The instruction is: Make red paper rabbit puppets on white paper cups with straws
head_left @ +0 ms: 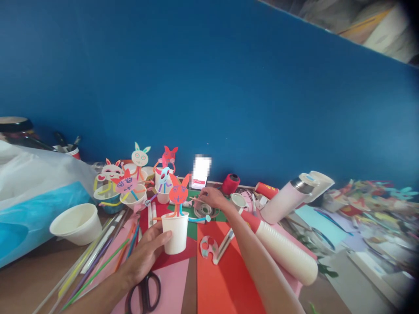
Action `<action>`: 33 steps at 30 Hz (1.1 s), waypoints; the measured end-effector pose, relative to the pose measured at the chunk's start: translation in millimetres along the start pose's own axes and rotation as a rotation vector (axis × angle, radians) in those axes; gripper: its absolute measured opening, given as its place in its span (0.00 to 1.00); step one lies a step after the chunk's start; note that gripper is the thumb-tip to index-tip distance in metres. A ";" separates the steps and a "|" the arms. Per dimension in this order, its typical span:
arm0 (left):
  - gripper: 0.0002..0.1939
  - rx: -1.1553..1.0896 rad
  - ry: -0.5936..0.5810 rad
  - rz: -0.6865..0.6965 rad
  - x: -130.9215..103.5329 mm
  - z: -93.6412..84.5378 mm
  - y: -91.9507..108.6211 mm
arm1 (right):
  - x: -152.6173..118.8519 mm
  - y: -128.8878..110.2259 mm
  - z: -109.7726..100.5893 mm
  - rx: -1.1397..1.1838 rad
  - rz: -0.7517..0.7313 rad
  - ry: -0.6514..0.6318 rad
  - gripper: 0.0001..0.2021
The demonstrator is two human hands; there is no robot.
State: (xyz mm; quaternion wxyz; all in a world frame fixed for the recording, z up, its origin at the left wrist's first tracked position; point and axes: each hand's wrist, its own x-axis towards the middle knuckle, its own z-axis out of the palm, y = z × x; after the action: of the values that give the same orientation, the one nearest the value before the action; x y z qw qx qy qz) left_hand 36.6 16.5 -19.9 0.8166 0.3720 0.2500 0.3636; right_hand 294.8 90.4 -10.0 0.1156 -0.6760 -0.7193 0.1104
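My left hand (151,248) is wrapped round a white paper cup (176,235), holding it upright. From the cup rises an orange paper animal head (179,192) with tall ears and a drawn face, on pipe-cleaner limbs that spread over the rim. My right hand (212,198) reaches to the back of the table, over a round, clear-looking roll (205,212). Its fingers are bent together, with a thin pinkish piece at their tips that I cannot make out. Black-handled scissors (144,293) lie below my left wrist.
Cups with paper animal figures (133,196) stand at the back left, near an unused-looking cup (77,224) and loose pipe cleaners (98,266). A stack of paper cups (288,253) and a pale flask (283,200) lie right. A phone (200,171) leans behind; orange paper (225,283) lies in front.
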 end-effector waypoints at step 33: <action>0.16 0.026 0.020 0.015 -2.8 8.4 1.7 | -126.9 -18.5 -9.2 0.475 0.079 0.077 0.10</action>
State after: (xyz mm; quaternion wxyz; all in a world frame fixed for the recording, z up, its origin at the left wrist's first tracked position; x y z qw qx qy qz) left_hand 39.8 11.5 -13.1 0.8065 0.3805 0.2602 0.3701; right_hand 287.8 -37.4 2.4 0.2942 -0.6614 -0.6411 0.2549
